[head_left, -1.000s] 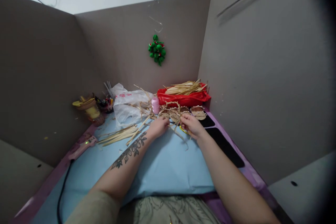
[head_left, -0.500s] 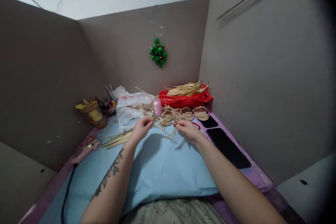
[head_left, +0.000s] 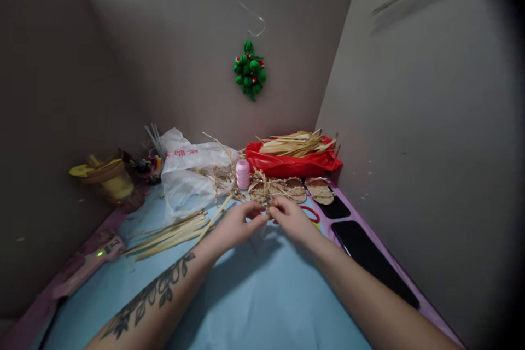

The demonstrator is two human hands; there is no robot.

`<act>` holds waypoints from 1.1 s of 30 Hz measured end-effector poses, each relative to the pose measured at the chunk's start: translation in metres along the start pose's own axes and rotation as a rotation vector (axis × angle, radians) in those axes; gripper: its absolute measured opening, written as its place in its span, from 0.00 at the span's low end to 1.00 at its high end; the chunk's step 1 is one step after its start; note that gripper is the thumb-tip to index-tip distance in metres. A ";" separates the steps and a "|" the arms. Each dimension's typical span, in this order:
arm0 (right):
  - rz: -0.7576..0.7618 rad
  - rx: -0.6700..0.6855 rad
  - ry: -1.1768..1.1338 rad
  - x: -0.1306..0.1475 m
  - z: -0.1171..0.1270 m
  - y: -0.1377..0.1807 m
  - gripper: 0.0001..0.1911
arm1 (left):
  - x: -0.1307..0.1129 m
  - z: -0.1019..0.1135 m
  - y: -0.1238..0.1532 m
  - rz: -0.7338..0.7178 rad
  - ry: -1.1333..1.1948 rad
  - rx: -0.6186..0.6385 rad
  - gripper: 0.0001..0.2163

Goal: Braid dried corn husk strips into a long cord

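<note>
Close together over the blue cloth [head_left: 254, 284], my two hands work at a small plaited piece of straw [head_left: 267, 205]. My right hand [head_left: 290, 220] pinches it between thumb and fingertips. From the other side my left hand [head_left: 243, 222] curls in, its fingertips closed at the straw strands; the exact grip is partly hidden. Right behind the hands lie straw braids and flat woven straw pieces [head_left: 294, 190]. A pink thread spool [head_left: 243, 174] stands behind my left hand. Loose flat straw strips [head_left: 176, 234] lie to its left.
A red bag [head_left: 283, 165] full of straw strips [head_left: 297, 143] sits at the back, beside a white plastic bag [head_left: 186, 175]. Red-handled scissors [head_left: 310, 213] and a black phone [head_left: 373, 260] are at right. On the left are a pink device [head_left: 92, 265] and a yellowish pot [head_left: 112, 180].
My hands, apart before with loose strands between them, have come together at the straw. My left hand moved right. The view has tilted down and come closer to the table.
</note>
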State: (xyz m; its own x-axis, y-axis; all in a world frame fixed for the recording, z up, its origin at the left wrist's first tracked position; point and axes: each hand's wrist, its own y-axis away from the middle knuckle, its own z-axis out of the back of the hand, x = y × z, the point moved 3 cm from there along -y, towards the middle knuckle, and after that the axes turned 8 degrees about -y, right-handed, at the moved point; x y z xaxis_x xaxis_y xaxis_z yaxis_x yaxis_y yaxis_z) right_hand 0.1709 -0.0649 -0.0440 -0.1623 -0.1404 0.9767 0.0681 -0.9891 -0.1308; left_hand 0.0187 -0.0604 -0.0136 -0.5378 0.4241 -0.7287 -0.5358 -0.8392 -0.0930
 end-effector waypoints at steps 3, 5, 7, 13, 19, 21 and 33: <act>-0.025 0.040 0.047 0.005 -0.003 -0.009 0.06 | 0.003 -0.002 -0.007 0.046 -0.018 -0.017 0.09; -0.038 0.072 0.075 0.005 -0.004 -0.015 0.07 | 0.010 0.003 -0.011 0.056 -0.049 -0.050 0.08; -0.062 0.107 0.061 0.004 -0.006 -0.023 0.07 | 0.016 0.007 -0.014 0.055 -0.059 -0.093 0.08; -0.138 0.144 -0.071 -0.003 -0.018 -0.044 0.07 | 0.026 0.015 -0.020 0.097 0.037 -0.117 0.06; -0.174 0.212 -0.059 -0.003 -0.025 -0.056 0.05 | 0.034 0.027 -0.023 0.146 0.033 -0.197 0.05; -0.178 0.191 -0.145 -0.004 -0.026 -0.058 0.06 | 0.036 0.024 -0.024 0.179 0.114 -0.192 0.08; -0.195 0.069 -0.431 0.000 -0.042 -0.042 0.11 | 0.036 0.010 -0.018 0.168 0.091 -0.158 0.10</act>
State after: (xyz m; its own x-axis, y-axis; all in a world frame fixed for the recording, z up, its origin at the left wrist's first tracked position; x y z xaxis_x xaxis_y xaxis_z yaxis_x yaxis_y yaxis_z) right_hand 0.1271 -0.0250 -0.0450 0.2436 0.0940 0.9653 0.1449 -0.9876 0.0596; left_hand 0.0023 -0.0268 -0.0315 -0.5459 0.2471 -0.8006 -0.3315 -0.9413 -0.0645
